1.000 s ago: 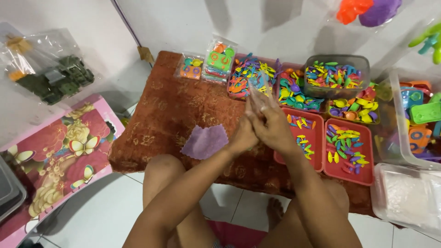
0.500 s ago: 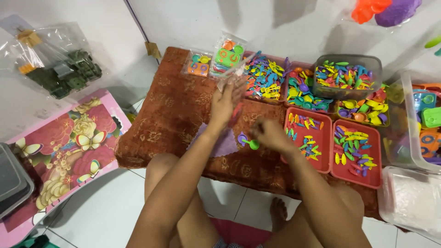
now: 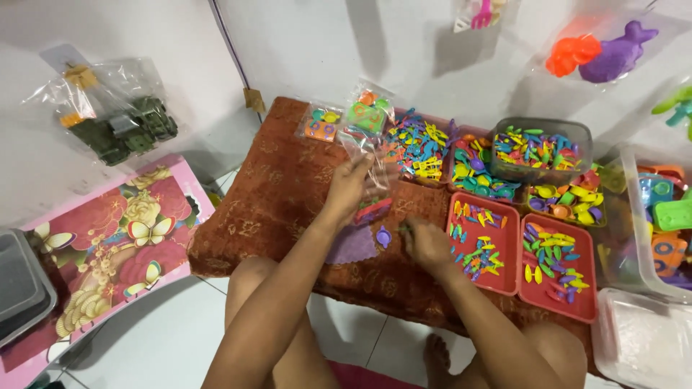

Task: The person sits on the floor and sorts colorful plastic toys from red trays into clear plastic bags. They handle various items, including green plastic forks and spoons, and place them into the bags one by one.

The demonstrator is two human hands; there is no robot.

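Observation:
My left hand [image 3: 347, 186] holds a clear plastic bag [image 3: 364, 160] up above the brown patterned cloth [image 3: 281, 187]; a red toy piece [image 3: 372, 211] sits in the bag's bottom. My right hand [image 3: 425, 243] rests low on the cloth, fingers closed around a small green toy piece [image 3: 404, 228]. A small purple toy piece [image 3: 383, 236] lies on the cloth between my hands. A purple flat piece [image 3: 351, 246] lies just below my left wrist.
Two red trays [image 3: 517, 287] of small colourful plastic toys sit right of my right hand. A grey tub [image 3: 540, 150], more toy piles and filled packets [image 3: 321, 122] line the far edge. A clear bin [image 3: 634, 238] stands at right, a pink floral table [image 3: 108, 238] at left.
My hands were joined at the bag, then parted. My left hand has lifted the bag up and away; my right hand has dropped to the cloth by the small pieces.

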